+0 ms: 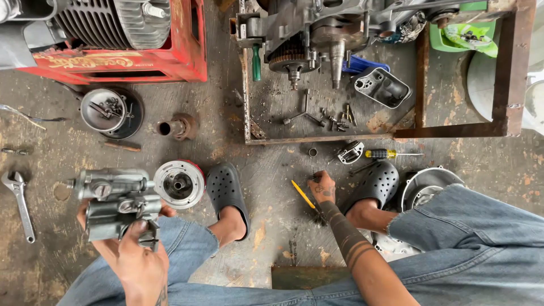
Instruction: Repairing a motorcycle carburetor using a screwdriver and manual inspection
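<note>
My left hand [136,258] grips a grey metal carburettor [116,201] and holds it up over my left knee. My right hand [321,190] reaches down to the concrete floor between my feet, fingers closed on a yellow-handled screwdriver [303,194] that lies slanted on the ground. Black perforated clogs [226,190] are on both feet.
A round red-rimmed metal part [180,183] lies by the left clog. An adjustable wrench [18,201] lies far left. A rusty metal frame [317,137] ahead holds an engine block [317,31], loose bolts and tools. A red crate [141,59], a dish of screws [105,110] and another screwdriver [388,153] lie around.
</note>
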